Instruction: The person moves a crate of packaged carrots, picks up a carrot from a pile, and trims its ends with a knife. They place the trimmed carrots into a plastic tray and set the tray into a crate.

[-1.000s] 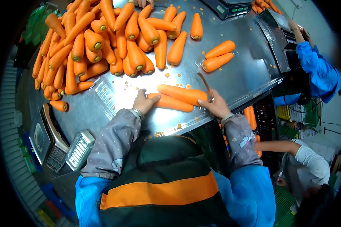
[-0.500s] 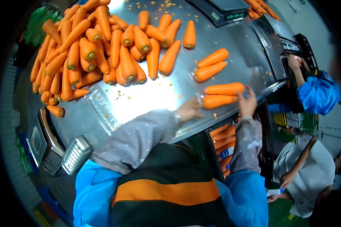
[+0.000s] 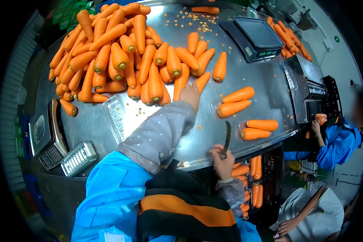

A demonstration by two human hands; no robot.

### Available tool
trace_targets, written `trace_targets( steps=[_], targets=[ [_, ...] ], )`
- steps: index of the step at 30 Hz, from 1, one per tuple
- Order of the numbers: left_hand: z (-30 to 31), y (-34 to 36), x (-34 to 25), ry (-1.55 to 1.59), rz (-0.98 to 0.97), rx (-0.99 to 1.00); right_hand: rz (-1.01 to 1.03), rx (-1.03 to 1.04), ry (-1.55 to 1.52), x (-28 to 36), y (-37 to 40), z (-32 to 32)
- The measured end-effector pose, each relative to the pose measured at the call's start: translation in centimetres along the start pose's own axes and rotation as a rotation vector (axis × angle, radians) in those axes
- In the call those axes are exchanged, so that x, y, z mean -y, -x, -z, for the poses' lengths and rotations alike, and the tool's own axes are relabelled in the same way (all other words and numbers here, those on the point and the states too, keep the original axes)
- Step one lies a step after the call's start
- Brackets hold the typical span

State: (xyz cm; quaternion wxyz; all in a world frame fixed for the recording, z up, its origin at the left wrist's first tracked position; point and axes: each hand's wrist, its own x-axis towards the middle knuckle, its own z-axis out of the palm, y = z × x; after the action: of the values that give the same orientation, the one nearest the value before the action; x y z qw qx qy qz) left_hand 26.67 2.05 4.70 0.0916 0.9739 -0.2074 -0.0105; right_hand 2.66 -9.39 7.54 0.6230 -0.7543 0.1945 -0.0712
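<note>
Carrots lie heaped across the left and middle of the desk. At the far left stands a scale with a keypad, its key marks too small to read. Just beside it is a stack of clear trays, and a separate clear tray lies in front of the heap. The left hand is at the heap's right edge, fingers among the carrots; I cannot tell whether its grip is spread or closed. The step in hand seems to be picking one out; the next move calls for a secure hold before lifting. The right hand, nearer the body, has its grip closed around a curved knife, blade pointing away. Beyond it, two trays carry two carrots each. A black scale has a green-lit display, illegible here. Below the desk's edge, a crate holds packed carrots; no brand or label is readable.
</note>
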Motion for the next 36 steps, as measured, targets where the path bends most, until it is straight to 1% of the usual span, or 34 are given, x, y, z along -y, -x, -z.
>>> trace_targets(
  steps=[1, 2, 4, 5, 6, 7, 9, 11, 12, 15, 16, 17, 18, 19, 21, 22, 25, 26, 29, 32, 35, 36],
  targets=[
    [1.3, 0.9, -0.3, -0.019, 0.002, 0.085, -0.018, 0.047, 0.037, 0.2, 0.3, -0.3],
    [2.1, 1.9, 0.0, 0.142, 0.024, 0.181, -0.047, 0.056, 0.001, 0.7, 0.6, -0.5],
    [4.6, 5.6, 0.2, 0.313, 0.14, 0.358, -0.109, 0.075, -0.074, 1.7, 1.0, -0.8],
    [5.0, 8.0, 0.5, 0.354, 0.133, 0.383, -0.113, 0.069, -0.074, 1.6, 1.1, -0.8],
    [4.9, 10.5, 1.1, 0.399, 0.113, 0.331, -0.12, 0.062, -0.076, 1.4, 1.2, -0.7],
    [4.6, 12.6, 1.7, 0.312, 0.056, 0.364, -0.128, 0.054, -0.079, 1.2, 1.3, -0.8],
    [4.2, 15.3, 2.4, 0.219, 0.01, 0.278, -0.067, 0.063, -0.026, 0.7, 1.6, -1.6],
    [3.6, 15.4, 3.5, 0.256, 0.084, 0.446, 0.031, 0.09, 0.037, 0.3, 1.5, -2.9],
    [3.5, 15.3, 4.2, 0.278, 0.12, 0.526, 0.01, 0.116, 0.112, 2.4, 1.6, -3.6],
    [6.7, 17.2, 8.4, 0.493, 0.281, 0.746, 0.074, 0.159, 0.262, 4.7, 1.8, -5.3],
    [6.5, 18.7, 10.7, 0.736, 0.311, 0.827, 0.19, 0.18, 0.318, 4.7, 1.7, -5.8],
    [7.2, 21.7, 12.2, 1.162, 0.409, 0.638, 0.301, 0.196, 0.37, 4.7, 1.6, -6.2],
    [7.6, 23.7, 13.4, 1.156, 0.337, 0.477, 0.411, 0.212, 0.419, 4.6, 1.6, -7.0],
    [8.0, 25.4, 14.3, 1.144, 0.268, 0.316, 0.495, 0.23, 0.399, 5.3, 1.7, -8.3],
    [9.6, 27.9, 14.7, 1.134, 0.292, 0.231, 0.664, 0.262, 0.354, 8.2, 2.1, -11.1],
    [10.3, 28.9, 14.9, 1.13, 0.302, 0.187, 0.654, 0.291, 0.334, 9.3, 2.8, -12.6],
    [11.1, 30.7, 16.3, 1.102, 0.357, 0.175, 0.748, 0.408, 0.372, 10.5, 3.7, -15.6],
    [11.7, 31.0, 16.6, 1.112, 0.34, 0.159, 0.739, 0.428, 0.371, 10.4, 4.0, -16.4],
    [11.7, 32.1, 17.5, 1.099, 0.322, 0.106, 0.766, 0.422, 0.412, 10.8, 4.3, -17.9],
    [11.5, 32.8, 18.5, 1.115, 0.311, 0.106, 0.808, 0.405, 0.395, 11.1, 4.5, -19.1],
    [11.8, 33.6, 18.9, 1.14, 0.294, 0.073, 0.79, 0.444, 0.47, 11.2, 5.2, -19.7],
    [11.9, 33.8, 19.0, 1.138, 0.281, 0.069, 0.738, 0.435, 0.543, 10.2, 4.9, -19.5]
  ],
)
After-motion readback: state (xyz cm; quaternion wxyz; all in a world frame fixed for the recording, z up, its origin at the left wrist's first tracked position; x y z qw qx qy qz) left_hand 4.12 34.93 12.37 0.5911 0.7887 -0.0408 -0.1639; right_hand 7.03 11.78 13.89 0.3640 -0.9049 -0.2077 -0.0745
